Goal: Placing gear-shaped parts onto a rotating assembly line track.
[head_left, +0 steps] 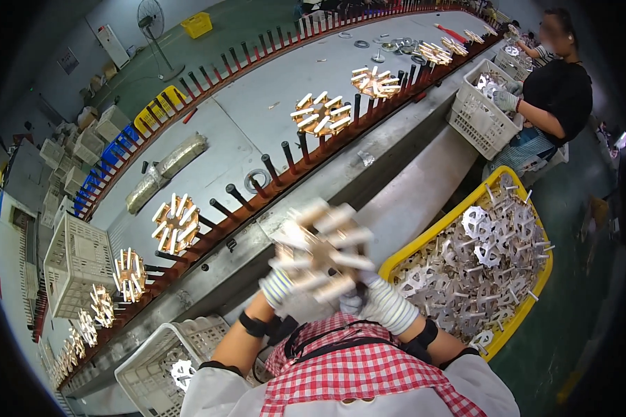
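In front of my apron, I hold up a round copper-coloured wheel with white bars [323, 254], smeared by motion. My left hand [277, 288], in a striped glove, grips its lower left edge. At its lower right, my right hand [382, 302], also gloved, is closed on it; the fingers of both hands are partly hidden. Similar wheels, such as one at the left [176, 224] and one farther along [320, 115], sit on the row of upright black-tipped pegs [287, 154] along the line's near edge.
To my right stands a yellow bin [389, 267] heaped with silvery metal star-shaped parts [476, 271]. A white crate [142, 368] is at my lower left. Beyond the bin, a co-worker [560, 94] handles parts in another crate [483, 125]. A wrapped roll [167, 172] lies on the grey table [243, 104].
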Available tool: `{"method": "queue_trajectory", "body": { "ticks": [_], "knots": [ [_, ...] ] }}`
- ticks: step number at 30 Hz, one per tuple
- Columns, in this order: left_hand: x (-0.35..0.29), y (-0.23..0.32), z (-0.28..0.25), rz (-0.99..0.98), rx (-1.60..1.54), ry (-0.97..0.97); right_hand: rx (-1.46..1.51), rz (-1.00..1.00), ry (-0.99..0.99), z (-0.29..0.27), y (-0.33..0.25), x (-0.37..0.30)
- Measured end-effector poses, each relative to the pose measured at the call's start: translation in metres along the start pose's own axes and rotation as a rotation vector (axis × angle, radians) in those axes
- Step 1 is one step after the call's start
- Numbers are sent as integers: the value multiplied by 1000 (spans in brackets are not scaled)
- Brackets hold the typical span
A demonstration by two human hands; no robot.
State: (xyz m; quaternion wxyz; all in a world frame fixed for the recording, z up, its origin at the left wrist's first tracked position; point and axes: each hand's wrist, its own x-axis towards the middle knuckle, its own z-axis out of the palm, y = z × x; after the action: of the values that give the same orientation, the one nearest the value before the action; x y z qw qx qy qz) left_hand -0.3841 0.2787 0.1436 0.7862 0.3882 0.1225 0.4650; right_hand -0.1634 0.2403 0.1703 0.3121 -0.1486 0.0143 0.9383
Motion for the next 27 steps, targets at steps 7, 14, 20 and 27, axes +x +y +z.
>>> {"method": "queue_trajectory", "body": {
  "ticks": [7,14,20,27],
  "knots": [
    [21,78,-161,-30,2068,924,-37,-313,341,-6,-33,-27],
    [-48,122,-258,-330,2162,1338,-21,-460,423,-18,-40,-46],
    [-18,139,-221,221,1200,401,-66,-667,495,-94,-50,-86],
    [-92,211,-313,497,-239,-186,-526,-976,946,-105,-104,-95]
  ]
}}
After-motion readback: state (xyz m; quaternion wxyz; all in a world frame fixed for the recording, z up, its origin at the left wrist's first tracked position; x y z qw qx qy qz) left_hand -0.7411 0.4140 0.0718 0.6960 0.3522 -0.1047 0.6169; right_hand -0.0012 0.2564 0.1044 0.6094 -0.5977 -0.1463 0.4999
